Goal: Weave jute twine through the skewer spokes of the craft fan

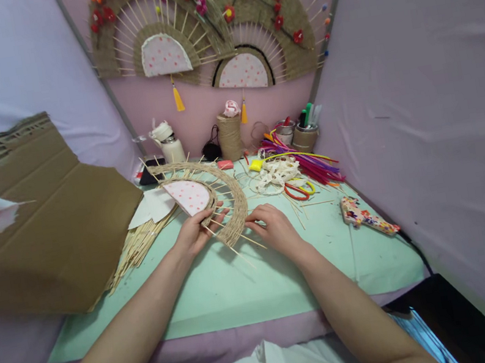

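A half-round hand fan (235, 207) of twine-wrapped bands and thin wooden sticks is held tilted above the table. Its small inner half-circle is white cloth with pink dots. My left hand (196, 231) grips the fan by this inner part, thumb on the cloth side and fingers behind. At the outer twine band, my right hand (273, 226) has its thumb and forefinger pinched together close to the rim. What lies between those fingertips is too small to tell. Several stick ends poke out past the band, below my right fingertips.
Brown cardboard (46, 233) stands at left over a bundle of sticks (142, 248). Twine roll (230, 137), white bottle (170, 144), pipe cleaners (314, 163), red-handled scissors (296, 191) and lace (279, 172) lie behind. A patterned glue gun (367, 216) rests right; decorated fans (265, 10) hang behind.
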{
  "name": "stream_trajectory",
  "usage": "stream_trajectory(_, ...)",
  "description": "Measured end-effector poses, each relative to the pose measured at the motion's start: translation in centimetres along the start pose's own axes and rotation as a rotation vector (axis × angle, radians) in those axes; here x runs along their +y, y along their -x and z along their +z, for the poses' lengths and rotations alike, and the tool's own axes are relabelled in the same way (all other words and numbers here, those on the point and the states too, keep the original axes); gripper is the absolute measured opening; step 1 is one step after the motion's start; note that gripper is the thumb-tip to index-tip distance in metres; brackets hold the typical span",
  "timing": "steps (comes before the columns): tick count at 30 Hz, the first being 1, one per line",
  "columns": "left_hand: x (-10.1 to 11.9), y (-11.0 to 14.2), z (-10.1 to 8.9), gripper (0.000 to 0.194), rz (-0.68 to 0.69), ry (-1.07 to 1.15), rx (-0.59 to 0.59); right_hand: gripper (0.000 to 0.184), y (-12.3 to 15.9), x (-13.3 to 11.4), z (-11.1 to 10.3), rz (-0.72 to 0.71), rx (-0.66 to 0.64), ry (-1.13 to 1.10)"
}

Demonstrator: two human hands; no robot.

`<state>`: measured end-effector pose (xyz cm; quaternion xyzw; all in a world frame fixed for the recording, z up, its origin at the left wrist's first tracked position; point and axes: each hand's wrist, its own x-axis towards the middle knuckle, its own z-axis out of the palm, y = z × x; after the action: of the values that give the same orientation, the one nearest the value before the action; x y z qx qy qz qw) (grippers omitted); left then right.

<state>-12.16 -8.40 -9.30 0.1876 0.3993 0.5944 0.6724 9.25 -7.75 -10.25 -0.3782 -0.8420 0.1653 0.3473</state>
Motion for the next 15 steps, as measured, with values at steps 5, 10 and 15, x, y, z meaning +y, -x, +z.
stream_trajectory(5, -0.08, 0.0, -0.03, 0.032, 0.0, 0.001, -0.013, 0.003, 0.12, 0.0, 0.37, 0.02, 0.037, 0.008)
stream_trajectory(10, -0.08, 0.02, 0.02, 0.035, -0.003, 0.021, -0.02, 0.004, 0.13, -0.13, 0.42, 0.032, 0.058, 0.007)
stream_trajectory(15, -0.13, 0.08, 0.0, 0.029, -0.001, 0.023, -0.038, 0.005, 0.15, -0.19, 0.46, 0.033, 0.064, -0.004)
